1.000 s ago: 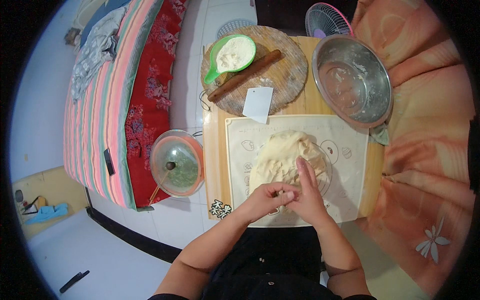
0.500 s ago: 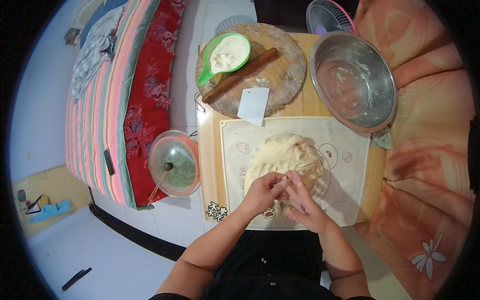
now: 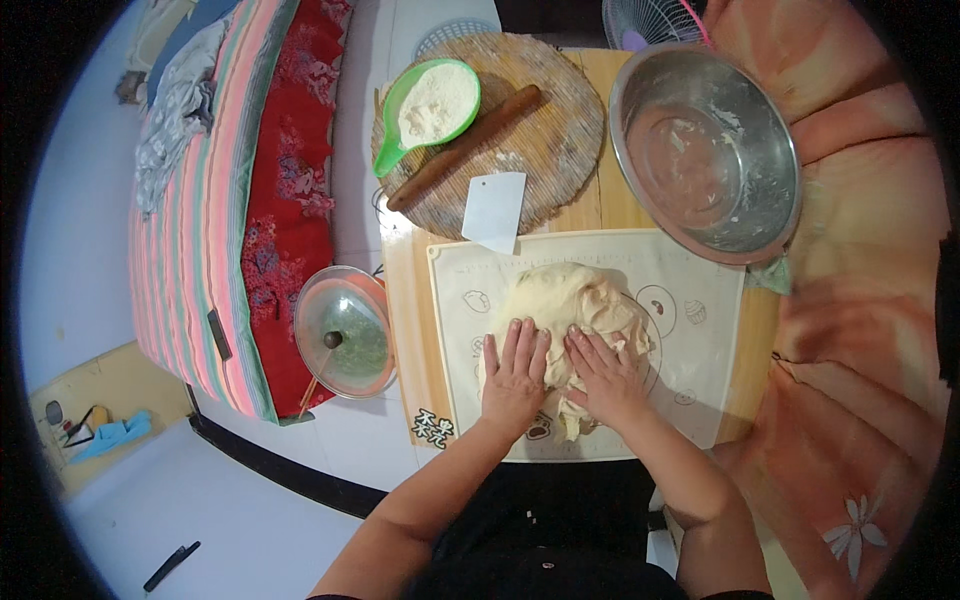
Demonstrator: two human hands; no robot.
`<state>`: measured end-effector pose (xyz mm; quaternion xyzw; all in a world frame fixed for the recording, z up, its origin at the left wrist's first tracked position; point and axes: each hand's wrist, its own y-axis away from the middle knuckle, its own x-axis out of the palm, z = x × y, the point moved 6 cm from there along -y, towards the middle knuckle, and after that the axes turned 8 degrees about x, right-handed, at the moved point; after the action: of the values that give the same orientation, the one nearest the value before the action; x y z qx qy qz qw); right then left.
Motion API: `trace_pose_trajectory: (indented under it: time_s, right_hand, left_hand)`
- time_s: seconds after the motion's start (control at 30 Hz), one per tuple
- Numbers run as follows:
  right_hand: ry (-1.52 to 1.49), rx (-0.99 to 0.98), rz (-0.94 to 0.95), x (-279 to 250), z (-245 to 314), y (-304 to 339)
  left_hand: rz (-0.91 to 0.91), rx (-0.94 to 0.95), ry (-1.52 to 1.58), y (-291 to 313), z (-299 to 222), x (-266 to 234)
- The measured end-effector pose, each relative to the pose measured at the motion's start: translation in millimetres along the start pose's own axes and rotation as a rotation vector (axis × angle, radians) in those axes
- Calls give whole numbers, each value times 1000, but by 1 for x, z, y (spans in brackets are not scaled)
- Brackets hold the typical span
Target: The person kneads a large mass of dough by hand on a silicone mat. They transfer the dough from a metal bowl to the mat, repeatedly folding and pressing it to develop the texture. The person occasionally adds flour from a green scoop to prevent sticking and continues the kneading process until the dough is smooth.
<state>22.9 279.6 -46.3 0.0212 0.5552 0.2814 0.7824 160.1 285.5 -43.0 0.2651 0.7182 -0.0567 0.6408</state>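
A large, rough mound of pale dough (image 3: pixel 570 292) lies on a cream kneading mat (image 3: pixel 470 262) at the near side of the wooden table. My left hand (image 3: pixel 514 378) rests on the dough's left part, fingers stretched out and pointing away from me. On its right part my right hand (image 3: pixel 607 378) lies flat, fingers extended and angled to the left. Both palms face down, with neither hand wrapped round anything. A ragged flap of dough hangs toward me between the hands. What lies beneath the palms is hidden.
Beyond the mat, a round board (image 3: pixel 570 150) bears a green scoop of flour (image 3: pixel 440 105), a rolling pin (image 3: pixel 465 148) and a white scraper (image 3: pixel 495 210). A steel basin (image 3: pixel 700 150) stands at right. Left of the table is a lidded bowl (image 3: pixel 345 350) with green contents.
My hands, which were together above the dough with fingers touching, have parted and come down flat onto it. The view has shifted slightly.
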Motion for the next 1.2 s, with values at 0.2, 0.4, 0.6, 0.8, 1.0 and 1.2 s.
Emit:
trace_pose_trajectory:
  time_s: [0.2,0.4,0.6,0.8,1.0,1.2]
  right_hand:
    - [-554,-4,165,-51,-11,1]
    - [-831,504,1,-120,-45,0]
    - [-700,575,-101,-47,-72,-70]
    - [-1304,638,293,-44,-69,-50]
    - [-133,81,122,-83,42,49]
    - [-40,216,-74,-46,32,69]
  left_hand:
    - [218,-4,310,-8,0,-44]
    - [-115,-121,733,-9,78,-44]
    - [-71,-403,1037,-68,85,7]
    - [99,-418,1530,-43,57,-50]
    - [-244,173,466,23,16,-103]
    - [33,277,168,22,-12,-47]
